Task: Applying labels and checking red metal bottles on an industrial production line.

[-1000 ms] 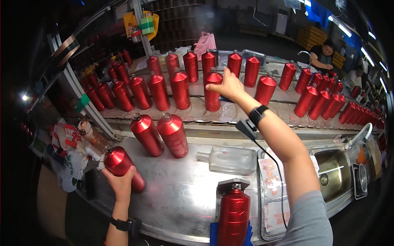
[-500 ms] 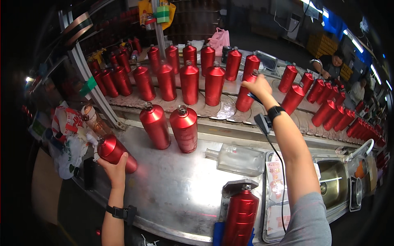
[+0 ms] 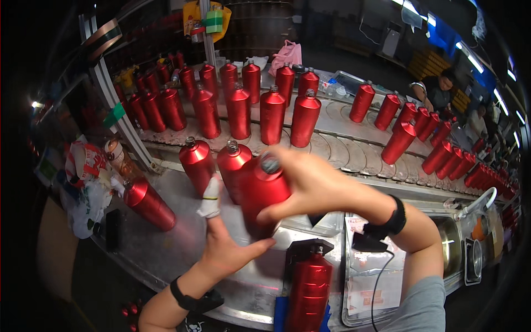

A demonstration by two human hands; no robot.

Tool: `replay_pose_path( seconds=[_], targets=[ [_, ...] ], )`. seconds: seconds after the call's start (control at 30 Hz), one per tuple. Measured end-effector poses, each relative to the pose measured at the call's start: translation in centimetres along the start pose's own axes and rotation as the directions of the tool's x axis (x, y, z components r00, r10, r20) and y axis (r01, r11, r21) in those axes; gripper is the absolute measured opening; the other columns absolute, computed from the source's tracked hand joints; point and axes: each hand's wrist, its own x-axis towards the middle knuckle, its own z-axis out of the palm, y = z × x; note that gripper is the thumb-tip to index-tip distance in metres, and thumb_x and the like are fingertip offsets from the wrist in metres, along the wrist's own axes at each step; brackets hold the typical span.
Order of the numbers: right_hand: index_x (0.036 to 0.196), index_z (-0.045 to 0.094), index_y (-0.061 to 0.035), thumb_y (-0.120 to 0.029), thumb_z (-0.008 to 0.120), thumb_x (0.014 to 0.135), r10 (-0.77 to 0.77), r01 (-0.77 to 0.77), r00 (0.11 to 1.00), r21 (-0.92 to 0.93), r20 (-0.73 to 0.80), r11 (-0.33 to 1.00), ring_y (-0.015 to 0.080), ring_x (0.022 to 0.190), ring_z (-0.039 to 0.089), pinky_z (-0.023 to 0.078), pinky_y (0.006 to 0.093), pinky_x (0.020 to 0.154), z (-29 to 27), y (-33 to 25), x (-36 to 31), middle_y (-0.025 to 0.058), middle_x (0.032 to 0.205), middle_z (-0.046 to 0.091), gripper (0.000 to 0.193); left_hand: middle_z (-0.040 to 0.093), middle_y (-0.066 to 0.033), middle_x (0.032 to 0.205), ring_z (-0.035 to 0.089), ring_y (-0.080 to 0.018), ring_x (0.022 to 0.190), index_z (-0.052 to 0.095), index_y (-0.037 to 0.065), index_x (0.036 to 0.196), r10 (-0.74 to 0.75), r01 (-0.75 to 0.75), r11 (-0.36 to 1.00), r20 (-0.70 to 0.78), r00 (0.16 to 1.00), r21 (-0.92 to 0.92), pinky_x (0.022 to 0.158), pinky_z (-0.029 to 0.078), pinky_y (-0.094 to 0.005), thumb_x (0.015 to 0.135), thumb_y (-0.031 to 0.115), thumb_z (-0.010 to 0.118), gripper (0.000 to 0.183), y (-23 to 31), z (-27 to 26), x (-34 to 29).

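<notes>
A red metallic bottle (image 3: 255, 196), blurred by motion, hangs over the steel worktop in my right hand (image 3: 318, 182), whose thumb and fingers wrap its side. Just left of and below that bottle, my left hand (image 3: 221, 246) has its thumb and fingers spread; one finger wears a white wrapping. Whether it touches the bottle I cannot tell. Two upright red bottles (image 3: 196, 166) stand behind, one partly covered by the held bottle. Another red bottle (image 3: 149, 205) leans or lies at the worktop's left edge. At the front, a red bottle (image 3: 310, 293) rests in a dark holder (image 3: 293, 252).
Behind the worktop (image 3: 182, 249) runs a plated conveyor (image 3: 337, 149) carrying many red bottles. At right are a tray with printed sheets (image 3: 373, 293) and a sink (image 3: 449, 243). Plastic bags (image 3: 88, 193) lie left. Another person (image 3: 440, 91) sits beyond the conveyor.
My right hand has brought a red bottle from the conveyor to over the worktop. My left hand has let go of the leaning bottle and moved right. Conveyor bottles have shifted.
</notes>
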Motion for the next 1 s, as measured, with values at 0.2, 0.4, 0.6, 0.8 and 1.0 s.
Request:
replay_pose_path(
  seconds=[0.2, 0.4, 0.6, 0.8, 1.0],
  targets=[
    [0.136, 0.051, 0.0010, -0.050, 0.088, 0.066, -0.176, 0.146, 0.970, 0.175, 0.167, 0.974, 0.0341, 0.113, 0.064, 0.050, 0.0424, 0.094, 2.4, 1.8, 2.6, 0.0220, 0.120, 0.065, 0.094, 0.044, -0.0180, 0.140, 0.050, -0.0286, 0.129, 0.020, 0.002, 0.151, -0.122, 0.122, 0.991, 0.005, 0.993, -0.051, 0.109, 0.040, -0.0416, 0.061, 0.018, 0.091, 0.116, -2.6, -3.4, -2.4],
    [0.141, 0.047, 0.0016, -0.050, 0.081, 0.073, 0.207, -0.301, 0.895, -0.191, -0.396, 0.934, 0.0391, 0.118, 0.061, 0.048, 0.0430, 0.099, 2.1, 14.2, 6.3, 0.0279, 0.125, 0.062, 0.091, 0.041, -0.0160, 0.142, 0.044, -0.0275, 0.131, 0.025, 0.003, 0.148, -0.403, 0.432, 0.902, -0.342, 0.849, 0.011, 0.112, 0.034, -0.0414, 0.065, 0.008, 0.084, 0.102, -8.1, -12.1, -8.2],
    [0.132, 0.049, 0.0026, -0.055, 0.080, 0.070, 0.431, -0.638, 0.639, -0.125, -0.637, 0.760, 0.0390, 0.117, 0.061, 0.051, 0.0457, 0.096, 0.7, 21.3, 11.0, 0.0270, 0.125, 0.061, 0.090, 0.045, -0.0182, 0.138, 0.047, -0.0290, 0.127, 0.029, 0.000, 0.146, -0.387, 0.538, 0.837, -0.585, 0.712, 0.100, 0.112, 0.035, -0.0415, 0.068, 0.007, 0.083, 0.095, -11.6, -15.8, -10.2],
    [0.123, 0.052, 0.0016, -0.061, 0.080, 0.067, 0.649, -0.811, 0.487, -0.026, -0.584, 0.584, 0.0360, 0.107, 0.068, 0.056, 0.0446, 0.088, -0.3, 23.5, 12.3, 0.0235, 0.115, 0.068, 0.088, 0.044, -0.0207, 0.140, 0.048, -0.0306, 0.126, 0.028, -0.002, 0.147, -0.351, 0.557, 0.821, -0.659, 0.665, 0.125, 0.109, 0.039, -0.0424, 0.071, 0.012, 0.086, 0.096, -14.8, -17.3, -10.1],
    [0.120, 0.051, 0.0000, -0.059, 0.079, 0.068, 0.598, -0.819, 0.474, -0.074, -0.646, 0.569, 0.0362, 0.104, 0.069, 0.056, 0.0437, 0.086, -0.4, 23.9, 10.5, 0.0205, 0.112, 0.069, 0.083, 0.044, -0.0217, 0.139, 0.049, -0.0313, 0.125, 0.028, -0.002, 0.146, -0.300, 0.525, 0.839, -0.681, 0.668, 0.144, 0.108, 0.040, -0.0430, 0.072, 0.015, 0.086, 0.095, -16.4, -18.2, -10.7]
  ],
)
